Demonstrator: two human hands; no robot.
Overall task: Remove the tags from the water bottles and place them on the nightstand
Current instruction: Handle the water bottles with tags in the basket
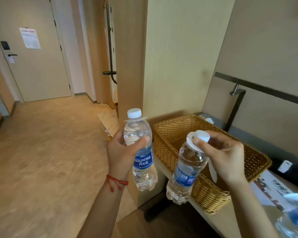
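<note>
Left fingers: wrapped around the clear upper body of the left water bottle (141, 150), thumb (141, 140) across its front just above the blue label
Left hand (120, 152): holds that bottle near upright in the air; a red string bracelet (116, 181) sits on the wrist
Left tag (135, 119): a white paper collar around the neck, under the white cap, above the fingers and untouched
Right fingers: thumb (202, 145) pressed on the right tag (193, 144), the others curled behind the cap
Right hand (220, 155): grips the tilted right water bottle (186, 169) by its top, in front of the basket
Wicker basket (205, 191): on the desk, its visible interior looks bare
Third bottle (294, 219): blurred, at the lower right corner
</note>
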